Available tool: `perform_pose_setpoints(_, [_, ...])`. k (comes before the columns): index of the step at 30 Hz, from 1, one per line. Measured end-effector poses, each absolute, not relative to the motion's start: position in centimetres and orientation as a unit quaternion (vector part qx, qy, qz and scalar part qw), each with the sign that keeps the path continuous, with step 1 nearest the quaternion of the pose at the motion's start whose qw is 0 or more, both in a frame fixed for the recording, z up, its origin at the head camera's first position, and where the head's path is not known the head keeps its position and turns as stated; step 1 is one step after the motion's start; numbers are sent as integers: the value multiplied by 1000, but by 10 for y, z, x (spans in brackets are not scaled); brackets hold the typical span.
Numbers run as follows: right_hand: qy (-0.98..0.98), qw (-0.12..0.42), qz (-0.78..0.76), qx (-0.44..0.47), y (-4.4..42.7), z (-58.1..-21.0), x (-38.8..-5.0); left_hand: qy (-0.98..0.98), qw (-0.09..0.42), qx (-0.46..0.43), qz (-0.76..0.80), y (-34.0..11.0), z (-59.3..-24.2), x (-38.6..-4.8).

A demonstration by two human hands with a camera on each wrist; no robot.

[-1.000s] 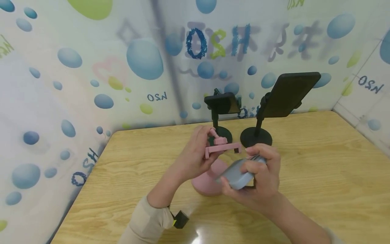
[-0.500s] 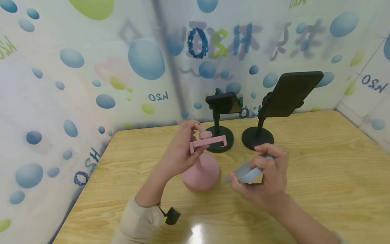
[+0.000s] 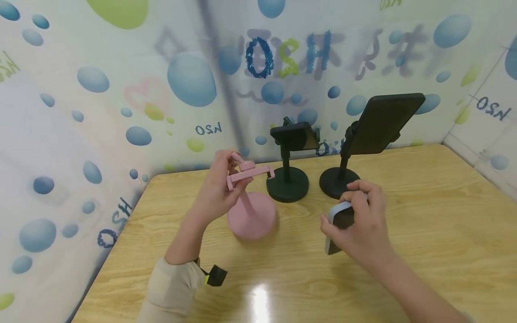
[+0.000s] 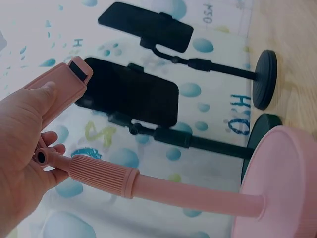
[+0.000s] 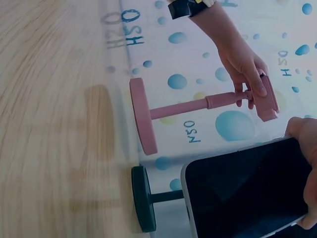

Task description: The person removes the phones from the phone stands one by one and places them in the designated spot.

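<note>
A pink phone stand [image 3: 252, 216] has its round base low over or on the table; which, I cannot tell. My left hand [image 3: 216, 193] grips its clamp head, thumb on the clamp [image 4: 62, 91] and fingers behind it near the joint. The clamp holds no phone. To the right, my right hand [image 3: 365, 224] pinches a light blue-edged phone [image 3: 343, 220] by its edges, apart from the stand. In the right wrist view the dark screen of the phone [image 5: 247, 188] shows, with fingers at its far end.
Behind stand a dark green stand [image 3: 287, 185] holding a phone [image 3: 296, 136] and, to its right, a black stand [image 3: 338, 181] holding a larger black device [image 3: 383, 123]. The wooden table [image 3: 436, 224] meets a patterned wall [image 3: 153, 58] at the back.
My left hand and the pink stand have moved left, away from the phone. My right hand has shifted right and turned the phone more upright, its dark side now partly showing.
</note>
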State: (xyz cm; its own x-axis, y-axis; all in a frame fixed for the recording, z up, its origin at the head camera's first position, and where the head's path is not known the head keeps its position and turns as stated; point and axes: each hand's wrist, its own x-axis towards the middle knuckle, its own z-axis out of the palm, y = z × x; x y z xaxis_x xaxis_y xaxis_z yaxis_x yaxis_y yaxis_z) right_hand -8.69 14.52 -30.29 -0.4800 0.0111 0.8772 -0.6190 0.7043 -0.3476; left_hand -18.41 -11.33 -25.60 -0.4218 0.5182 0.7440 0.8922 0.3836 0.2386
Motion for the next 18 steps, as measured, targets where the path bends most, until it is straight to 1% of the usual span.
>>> perform_pose_setpoints(7, [-839, 423, 300, 165, 161, -310, -89, -786, 305, -440, -308, -123, -257, -201])
perform_pose_setpoints(12, [-874, 383, 273, 124, 169, -314, -89, -790, 309, -423, -318, -130, -258, -212])
perform_pose_setpoints(18, [-890, 356, 269, 92, 179, -320, -91, -789, 331, -410, -316, -137, -259, -222])
